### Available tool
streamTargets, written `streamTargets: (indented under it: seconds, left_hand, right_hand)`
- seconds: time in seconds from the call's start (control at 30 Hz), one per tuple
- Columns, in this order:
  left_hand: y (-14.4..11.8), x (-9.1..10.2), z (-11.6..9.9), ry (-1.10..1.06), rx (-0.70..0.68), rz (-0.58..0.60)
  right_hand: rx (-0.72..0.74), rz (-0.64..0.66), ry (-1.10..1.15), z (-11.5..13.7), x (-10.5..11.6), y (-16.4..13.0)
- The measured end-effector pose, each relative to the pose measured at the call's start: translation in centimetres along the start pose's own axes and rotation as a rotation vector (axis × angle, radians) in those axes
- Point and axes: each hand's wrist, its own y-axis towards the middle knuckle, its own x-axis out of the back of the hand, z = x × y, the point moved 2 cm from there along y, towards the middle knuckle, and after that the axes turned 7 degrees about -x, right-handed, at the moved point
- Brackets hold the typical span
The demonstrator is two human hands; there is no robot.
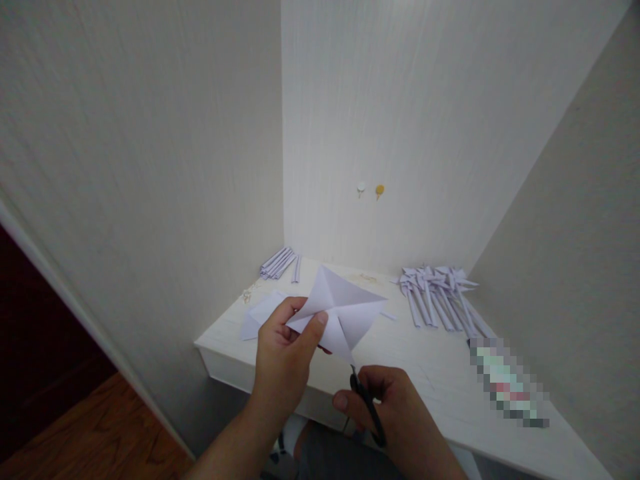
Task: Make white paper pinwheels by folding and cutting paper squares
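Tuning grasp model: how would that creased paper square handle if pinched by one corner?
Likely light and floppy: the paper is a thin sheet, held up by the left hand alone. Its creases probably add some stiffness; it stays spread. Easily crumpled or torn, I'd guess.

The scissors are mostly hidden inside the right hand, blades tucked behind the folded paper. Right of that hand, an object on the desk is pixelated beyond recognition. Both forearms are cut off by the bottom edge.
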Motion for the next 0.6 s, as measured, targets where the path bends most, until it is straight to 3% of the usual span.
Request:
streamTargets:
  seconds: [0.27, 0.4, 0.5, 0.6]
  left_hand:
    - [0.2, 0.0, 0.2, -0.049, -0.013, 0.022]
    - [1.7, 1.0, -0.1, -0.081, -0.067, 0.002]
    - [2.9, 1.7, -0.7, -0.031, -0.085, 0.036]
    - [3.4, 1.5, -0.8, 0.117, 0.016, 0.268]
  right_hand:
    - [0.004, 0.007, 0.027, 0.1, -0.1, -0.5]
    - [0.002, 0.060, 0.007, -0.5, 1.3, -0.2]
    - [0.097, -0.108, 0.149, -0.8, 3.6, 0.3]
    - [0.209, -0.345, 0.344, -1.0, 5.1, 0.4]
